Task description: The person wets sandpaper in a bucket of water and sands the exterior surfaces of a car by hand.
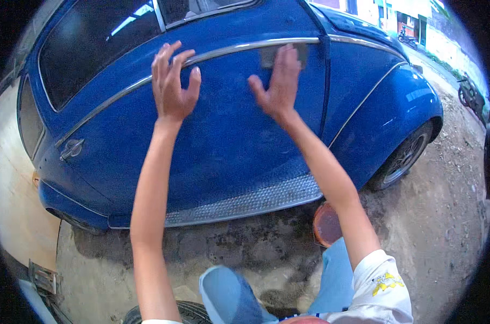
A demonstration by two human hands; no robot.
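The side of a blue car [228, 124] with a chrome trim strip [245, 47] fills the space before me. My left hand [173, 83] is held up by the door, its fingers spread and nothing in them; whether it touches the paint I cannot tell. Just under the trim, near the door's right edge, my right hand [280, 81] has its fingers laid over a flat, greyish-brown rectangular pad [301, 56] against the panel. The pad's exact material is too blurred to name, and the fingers hide its middle.
Below the door runs a ribbed metal running board [250, 197]. A reddish-brown bucket [327, 224] stands on the ground, partly behind my right forearm. A door handle [72, 149] juts out at left, and the front wheel [404, 159] is at right. A tyre [188, 312] lies near my legs.
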